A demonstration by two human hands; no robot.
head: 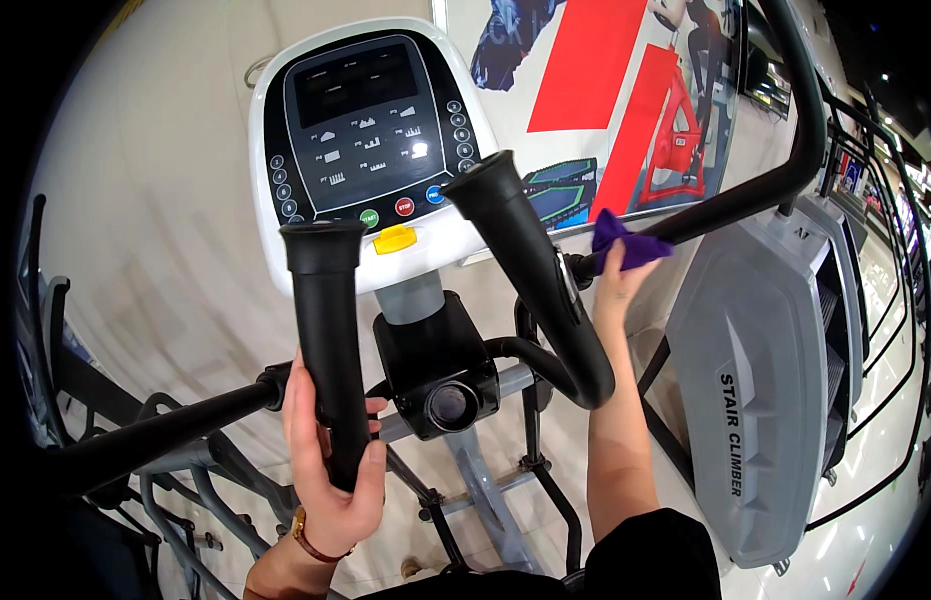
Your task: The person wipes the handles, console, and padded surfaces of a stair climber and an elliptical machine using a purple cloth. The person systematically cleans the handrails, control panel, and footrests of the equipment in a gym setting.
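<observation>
My left hand (334, 472), with a watch on its wrist, is wrapped around the lower part of the left fixed black handgrip (326, 322) of an elliptical trainer. Reaching out to the right, my right hand (619, 281) presses a purple cloth (626, 244) around the right moving handlebar (724, 210). Between my arms stands the right fixed handgrip (533, 262), which has a metal sensor plate and is untouched. Behind both grips is the white-rimmed console (368, 142), with a dark screen, round buttons and a yellow safety key (395, 239) at its lower edge.
A grey stair climber (750, 390) stands close on the right, with black rails beyond it. The left moving handlebar (187, 420) sticks out to the left, over other exercise machines (202, 487). A wall poster (585, 67) hangs behind the console. The floor is pale tile.
</observation>
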